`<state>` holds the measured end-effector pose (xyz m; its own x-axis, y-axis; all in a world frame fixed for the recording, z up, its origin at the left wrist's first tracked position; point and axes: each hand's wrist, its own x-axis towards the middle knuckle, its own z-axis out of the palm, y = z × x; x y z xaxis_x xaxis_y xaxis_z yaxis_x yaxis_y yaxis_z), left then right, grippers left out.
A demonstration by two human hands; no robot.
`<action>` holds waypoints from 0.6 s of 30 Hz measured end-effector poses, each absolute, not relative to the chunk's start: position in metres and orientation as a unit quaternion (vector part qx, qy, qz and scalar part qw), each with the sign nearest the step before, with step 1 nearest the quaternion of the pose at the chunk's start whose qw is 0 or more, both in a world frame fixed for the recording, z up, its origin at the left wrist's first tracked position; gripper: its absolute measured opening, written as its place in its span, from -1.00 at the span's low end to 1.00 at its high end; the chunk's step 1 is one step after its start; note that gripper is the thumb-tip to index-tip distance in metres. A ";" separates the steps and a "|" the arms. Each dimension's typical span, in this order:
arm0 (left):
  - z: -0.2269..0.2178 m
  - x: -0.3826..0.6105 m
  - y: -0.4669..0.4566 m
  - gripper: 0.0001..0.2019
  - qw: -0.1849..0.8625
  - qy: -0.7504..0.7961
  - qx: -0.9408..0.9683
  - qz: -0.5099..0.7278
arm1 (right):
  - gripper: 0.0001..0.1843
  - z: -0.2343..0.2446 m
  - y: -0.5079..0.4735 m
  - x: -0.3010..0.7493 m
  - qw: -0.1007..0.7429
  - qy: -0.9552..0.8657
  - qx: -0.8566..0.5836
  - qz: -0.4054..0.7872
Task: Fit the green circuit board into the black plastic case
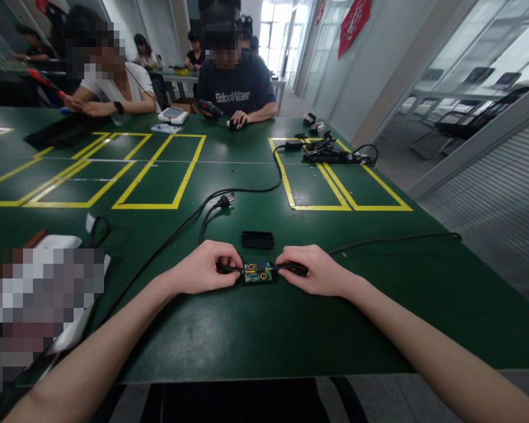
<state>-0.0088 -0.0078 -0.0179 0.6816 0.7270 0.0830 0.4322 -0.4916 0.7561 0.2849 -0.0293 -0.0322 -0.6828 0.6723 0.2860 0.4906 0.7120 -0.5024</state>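
Note:
Between my two hands lies a small circuit board (258,272) with copper coils, sitting in a shallow black case. My left hand (211,267) pinches the black cable at the board's left end, thumb and fingers close against the case. At the opposite end, my right hand (315,270) grips the other black cable (293,268). Just beyond the board, a black case cover (257,239) rests with its hollow side up. A power plug (224,202) on a black cord lies on the table past my left hand.
Yellow tape rectangles mark the green table (229,335). A long black cord (247,190) runs across it to an adapter (293,145) near a heap of black cables (335,154). At left lies a partly blurred white object (66,242). Across sits a person (235,82) holding a screwdriver-like tool.

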 end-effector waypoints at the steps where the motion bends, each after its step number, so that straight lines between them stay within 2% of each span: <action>1: -0.018 -0.009 -0.008 -0.90 0.360 0.347 0.841 0.206 | -0.88 -0.032 -0.029 0.285 0.232 -0.895 -0.328 0.191; 6: -0.021 -0.008 -0.007 -0.89 0.295 0.367 0.852 0.230 | -0.88 -0.035 -0.028 0.287 0.242 -0.893 -0.344 0.162; 18: -0.024 -0.007 -0.004 -0.84 0.252 0.333 0.878 0.233 | -0.86 -0.039 -0.023 0.288 0.233 -0.892 -0.357 0.153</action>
<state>-0.0071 -0.0042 -0.0241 0.6696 0.7020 0.2426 0.4670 -0.6519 0.5975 0.2875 -0.0231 -0.0386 -0.6369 0.7077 0.3059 0.5647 0.6984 -0.4398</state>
